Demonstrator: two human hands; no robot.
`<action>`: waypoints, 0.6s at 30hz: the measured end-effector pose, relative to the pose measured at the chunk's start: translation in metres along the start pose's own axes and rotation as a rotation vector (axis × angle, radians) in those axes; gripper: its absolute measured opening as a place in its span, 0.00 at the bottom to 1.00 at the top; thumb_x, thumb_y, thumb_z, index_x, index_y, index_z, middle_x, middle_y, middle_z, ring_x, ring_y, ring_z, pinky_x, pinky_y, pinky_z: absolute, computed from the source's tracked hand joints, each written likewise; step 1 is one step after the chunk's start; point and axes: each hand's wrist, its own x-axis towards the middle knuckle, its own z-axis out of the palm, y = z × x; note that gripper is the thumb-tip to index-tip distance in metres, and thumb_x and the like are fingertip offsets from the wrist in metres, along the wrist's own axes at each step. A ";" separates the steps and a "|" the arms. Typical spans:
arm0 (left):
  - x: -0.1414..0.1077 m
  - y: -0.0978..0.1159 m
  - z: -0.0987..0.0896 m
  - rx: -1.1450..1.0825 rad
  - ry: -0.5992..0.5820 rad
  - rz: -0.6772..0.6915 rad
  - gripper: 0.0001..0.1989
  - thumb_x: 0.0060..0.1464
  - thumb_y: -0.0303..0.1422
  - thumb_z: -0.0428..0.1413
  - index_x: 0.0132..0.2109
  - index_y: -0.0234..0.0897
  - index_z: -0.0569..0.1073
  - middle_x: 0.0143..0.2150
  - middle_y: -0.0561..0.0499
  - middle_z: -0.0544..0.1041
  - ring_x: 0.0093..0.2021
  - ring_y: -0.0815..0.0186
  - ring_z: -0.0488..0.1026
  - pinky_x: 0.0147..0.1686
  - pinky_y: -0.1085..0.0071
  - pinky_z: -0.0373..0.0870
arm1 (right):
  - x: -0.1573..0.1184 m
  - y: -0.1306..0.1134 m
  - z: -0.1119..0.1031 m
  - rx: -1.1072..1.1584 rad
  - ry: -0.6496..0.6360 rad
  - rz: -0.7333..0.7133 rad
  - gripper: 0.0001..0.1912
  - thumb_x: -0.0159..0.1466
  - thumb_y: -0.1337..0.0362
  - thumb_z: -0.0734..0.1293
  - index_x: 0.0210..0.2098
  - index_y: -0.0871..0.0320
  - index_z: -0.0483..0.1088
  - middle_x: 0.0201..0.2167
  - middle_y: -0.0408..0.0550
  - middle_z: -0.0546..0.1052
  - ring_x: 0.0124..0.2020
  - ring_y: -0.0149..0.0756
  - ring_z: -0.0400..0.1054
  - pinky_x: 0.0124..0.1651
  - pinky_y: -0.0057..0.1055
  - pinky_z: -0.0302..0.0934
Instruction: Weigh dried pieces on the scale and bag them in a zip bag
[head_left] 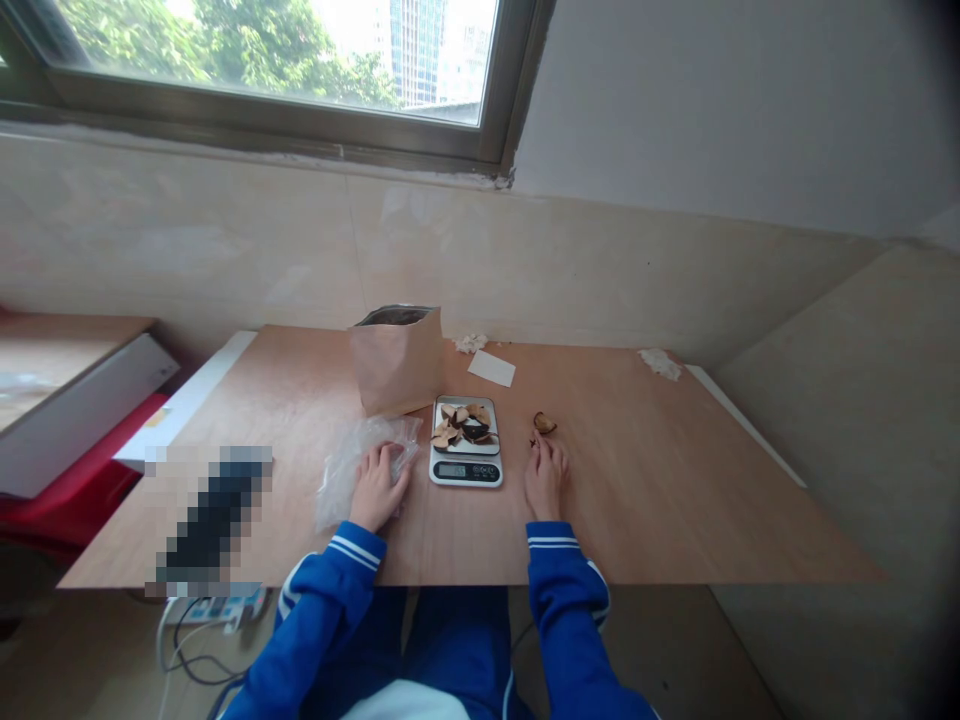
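My left hand [379, 488] lies on a crumpled clear plastic bag [360, 470], its fingers curled into the film. My right hand [544, 480] rests on the wooden tabletop [637, 480] with its fingers gathered, just below a curled dried slice [544, 423]. Whether those fingertips pinch anything is too small to tell. Between my hands stands a digital kitchen scale [466, 472] heaped with several brown dried slices [459, 428]. Behind it is an open kraft paper bag [397, 365] with a dark lining.
A white card [491, 368] and tissue scraps [471, 343] lie at the back of the table, with more tissue [660, 364] to the right. A pixelated dark object [214, 515] lies at the left. Wall tiles bound the far edge, and a power strip [214, 605] sits below the front edge.
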 end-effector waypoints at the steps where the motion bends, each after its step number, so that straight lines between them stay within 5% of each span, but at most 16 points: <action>1: 0.000 0.000 0.000 -0.001 -0.007 0.006 0.19 0.60 0.39 0.47 0.55 0.36 0.66 0.56 0.41 0.67 0.55 0.50 0.64 0.54 0.52 0.61 | 0.000 0.001 0.000 0.009 0.006 0.001 0.24 0.69 0.61 0.51 0.59 0.57 0.66 0.48 0.58 0.70 0.50 0.48 0.61 0.53 0.46 0.55; 18: 0.007 -0.015 0.007 -0.075 0.114 0.063 0.15 0.64 0.35 0.43 0.50 0.35 0.70 0.51 0.43 0.72 0.50 0.56 0.69 0.53 0.57 0.65 | -0.004 -0.001 0.000 -0.113 -0.014 0.026 0.27 0.61 0.69 0.54 0.58 0.57 0.68 0.56 0.60 0.66 0.53 0.52 0.58 0.52 0.49 0.53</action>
